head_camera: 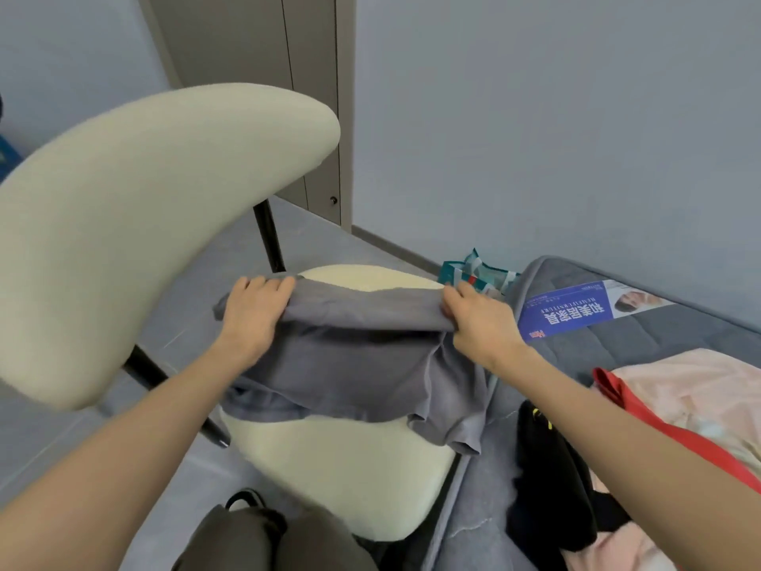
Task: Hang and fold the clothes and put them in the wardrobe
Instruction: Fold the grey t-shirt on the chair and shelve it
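Observation:
A grey garment (362, 364) lies spread over the cream seat of a chair (350, 467). Its far edge is lifted into a fold. My left hand (253, 311) grips the left end of that fold, fingers curled over the cloth. The right end is pinched by my right hand (477, 319). One corner of the garment hangs off the seat's right side, toward the mattress. A black garment (547, 480), a red one (642, 410) and pale pink cloth (692, 393) lie on the grey mattress (617, 340) at the right.
The chair's cream backrest (156, 224) rises at the left on black legs. A grey wardrobe door (255, 76) stands in the far corner. A teal bag (477, 274) sits on the floor by the mattress, which carries a blue label (576, 311). My knees are at the bottom.

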Tool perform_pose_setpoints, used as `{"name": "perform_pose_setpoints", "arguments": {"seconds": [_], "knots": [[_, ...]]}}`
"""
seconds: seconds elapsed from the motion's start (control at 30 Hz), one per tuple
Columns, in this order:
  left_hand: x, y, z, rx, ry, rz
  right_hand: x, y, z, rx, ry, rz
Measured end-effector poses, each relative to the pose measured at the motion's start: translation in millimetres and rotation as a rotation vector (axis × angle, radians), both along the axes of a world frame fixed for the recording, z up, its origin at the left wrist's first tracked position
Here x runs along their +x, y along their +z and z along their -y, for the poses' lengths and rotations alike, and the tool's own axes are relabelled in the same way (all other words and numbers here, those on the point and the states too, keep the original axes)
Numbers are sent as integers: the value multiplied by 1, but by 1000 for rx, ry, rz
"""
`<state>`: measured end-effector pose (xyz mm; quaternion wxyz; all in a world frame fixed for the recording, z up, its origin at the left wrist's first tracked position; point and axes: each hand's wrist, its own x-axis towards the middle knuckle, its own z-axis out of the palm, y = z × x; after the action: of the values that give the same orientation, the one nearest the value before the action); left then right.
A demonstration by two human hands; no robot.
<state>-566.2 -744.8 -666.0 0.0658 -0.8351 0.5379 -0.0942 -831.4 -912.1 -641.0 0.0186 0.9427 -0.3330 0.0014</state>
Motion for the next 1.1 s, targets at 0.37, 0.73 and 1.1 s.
{"name": "perform_pose_setpoints", "arguments": {"seconds": [0.37,0.73,1.1], "knots": [[-42,-52,-69,422,102,-147,-34,-52,-65,429,-28,-337],[-110,-50,-6,143,152,-796,-49,-84,-33,731,-877,355],[-117,-89,-7,136,350,-852,-39,-66,-27,681,-761,633]]}}
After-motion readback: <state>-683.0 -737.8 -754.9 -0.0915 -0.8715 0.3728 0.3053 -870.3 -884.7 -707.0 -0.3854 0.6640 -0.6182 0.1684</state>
